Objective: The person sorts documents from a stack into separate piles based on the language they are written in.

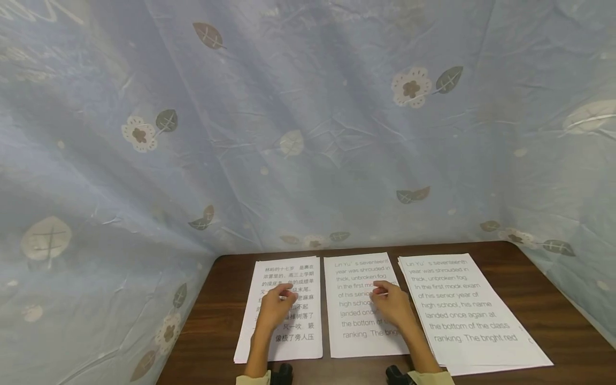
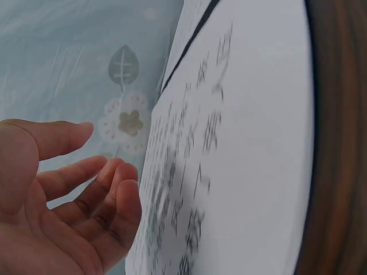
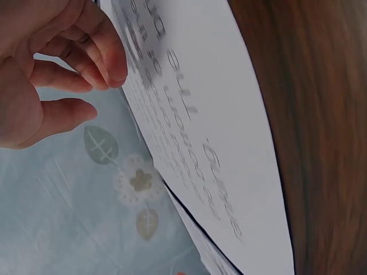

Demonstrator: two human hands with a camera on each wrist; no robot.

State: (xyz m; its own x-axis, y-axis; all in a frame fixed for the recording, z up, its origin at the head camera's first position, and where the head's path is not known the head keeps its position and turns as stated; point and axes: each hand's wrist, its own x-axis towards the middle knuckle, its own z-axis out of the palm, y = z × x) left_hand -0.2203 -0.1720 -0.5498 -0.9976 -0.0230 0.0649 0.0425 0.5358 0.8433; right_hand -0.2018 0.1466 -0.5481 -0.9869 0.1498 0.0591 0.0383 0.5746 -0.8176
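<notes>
Over the left stack of paper (image 1: 300, 348), printed with Chinese text, my left hand (image 1: 276, 308) hovers with its fingers loosely bent. In the left wrist view nothing lies between the thumb and fingers of that hand (image 2: 69, 212), and the sheet is beside the fingertips. My right hand (image 1: 392, 307) is above the middle sheet (image 1: 358, 345), which carries English print. The right wrist view has the same hand (image 3: 57, 74) holding nothing, its thumb and fingers apart. Farther right lies another stack of English pages (image 1: 471, 321), its sheets slightly fanned.
All the paper lies on a dark brown wooden table (image 1: 214, 321). Behind and around it hangs a pale blue cloth (image 1: 308, 176) with flowers and leaves. Narrow strips of table separate the left and middle papers.
</notes>
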